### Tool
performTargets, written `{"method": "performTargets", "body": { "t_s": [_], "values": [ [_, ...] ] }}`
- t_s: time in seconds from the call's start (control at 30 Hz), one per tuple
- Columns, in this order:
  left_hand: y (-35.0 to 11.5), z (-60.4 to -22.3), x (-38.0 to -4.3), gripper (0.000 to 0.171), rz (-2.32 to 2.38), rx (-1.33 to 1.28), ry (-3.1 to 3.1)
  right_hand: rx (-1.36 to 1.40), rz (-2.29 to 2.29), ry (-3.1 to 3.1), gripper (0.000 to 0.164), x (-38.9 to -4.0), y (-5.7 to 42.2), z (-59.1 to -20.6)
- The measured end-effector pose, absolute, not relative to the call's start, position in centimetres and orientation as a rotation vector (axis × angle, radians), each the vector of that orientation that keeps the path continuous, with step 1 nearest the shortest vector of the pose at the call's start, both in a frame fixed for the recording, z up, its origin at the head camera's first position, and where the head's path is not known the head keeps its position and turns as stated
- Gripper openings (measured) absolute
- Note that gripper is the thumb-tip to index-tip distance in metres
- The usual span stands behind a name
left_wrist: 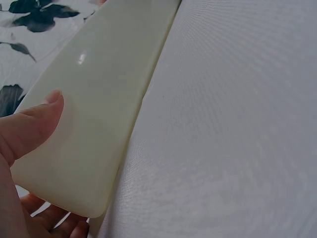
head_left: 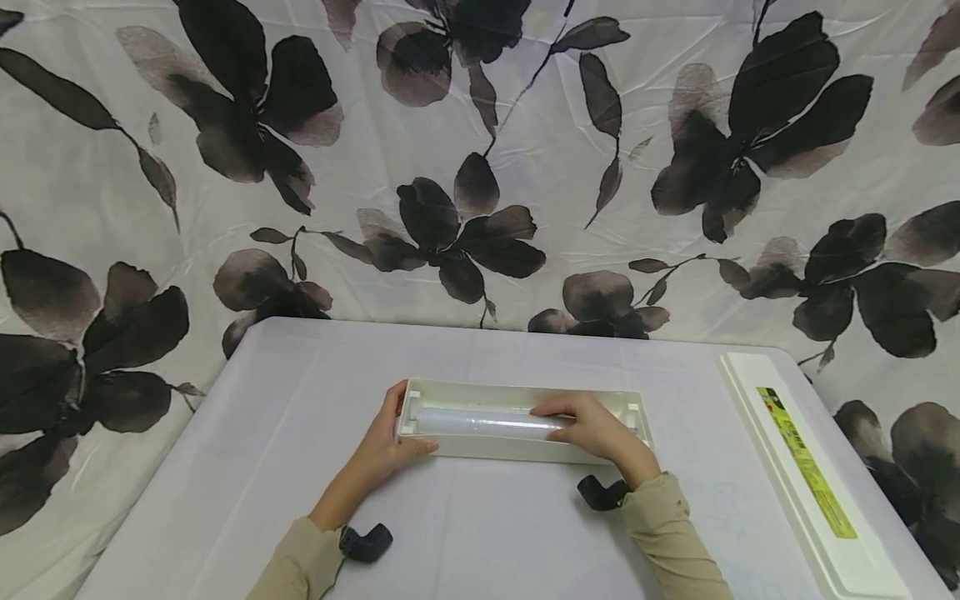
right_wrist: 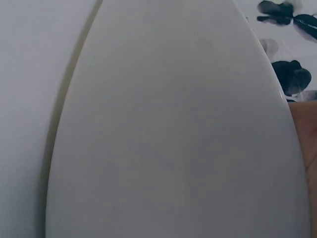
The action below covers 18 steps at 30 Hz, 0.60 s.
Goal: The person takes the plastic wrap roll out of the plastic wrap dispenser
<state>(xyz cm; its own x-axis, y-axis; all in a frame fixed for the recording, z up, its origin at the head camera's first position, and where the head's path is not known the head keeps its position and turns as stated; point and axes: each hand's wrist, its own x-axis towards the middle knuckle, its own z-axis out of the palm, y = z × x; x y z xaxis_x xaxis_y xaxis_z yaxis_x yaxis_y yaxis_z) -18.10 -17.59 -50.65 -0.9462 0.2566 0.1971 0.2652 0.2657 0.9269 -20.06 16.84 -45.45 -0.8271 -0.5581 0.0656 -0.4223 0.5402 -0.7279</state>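
A long white plastic box lies lidless at the middle of the table, its top facing up. Inside rests a shiny, translucent roll of plastic wrap. My left hand grips the box's left end, thumb along the front wall and fingers round the end; the left wrist view shows this hand against the box wall. With thumb and fingers, my right hand holds the roll near its right end, inside the box. In the right wrist view the box wall hides most of that hand.
A long white lid with a yellow-green label lies along the table's right side. White cloth covers the table. Behind it hangs a floral curtain. Dark wrist devices sit at both cuffs.
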Motion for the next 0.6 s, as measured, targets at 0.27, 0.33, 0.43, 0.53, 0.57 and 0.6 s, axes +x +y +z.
{"method": "performTargets", "body": {
  "t_s": [0.27, 0.33, 0.43, 0.53, 0.57, 0.6],
  "values": [
    [-17.74, -50.76, -18.09, 0.094, -1.795, -0.509, -2.500, -0.806, -1.144, 2.556, 0.038, -20.15, 16.76, -45.27],
    [-17.70, -50.76, -18.11, 0.094, -1.795, -0.513, -2.501, -0.806, -1.149, 2.550, 0.038, -20.14, 16.85, -45.27],
    [-17.64, -50.63, -18.06, 0.094, -1.812, -0.510, -2.500, -0.819, -1.156, 2.549, 0.037, -20.17, 16.97, -45.41],
    [-17.64, -50.53, -18.05, 0.094, -1.820, -0.523, -2.496, -0.831, -1.153, 2.556, 0.037, -20.15, 17.05, -45.50],
    [-17.63, -50.50, -18.04, 0.094, -1.823, -0.528, -2.493, -0.836, -1.149, 2.562, 0.037, -20.14, 17.07, -45.52],
    [-17.63, -50.50, -18.06, 0.094, -1.824, -0.534, -2.491, -0.835, -1.150, 2.567, 0.037, -20.12, 17.10, -45.53]
  ]
}}
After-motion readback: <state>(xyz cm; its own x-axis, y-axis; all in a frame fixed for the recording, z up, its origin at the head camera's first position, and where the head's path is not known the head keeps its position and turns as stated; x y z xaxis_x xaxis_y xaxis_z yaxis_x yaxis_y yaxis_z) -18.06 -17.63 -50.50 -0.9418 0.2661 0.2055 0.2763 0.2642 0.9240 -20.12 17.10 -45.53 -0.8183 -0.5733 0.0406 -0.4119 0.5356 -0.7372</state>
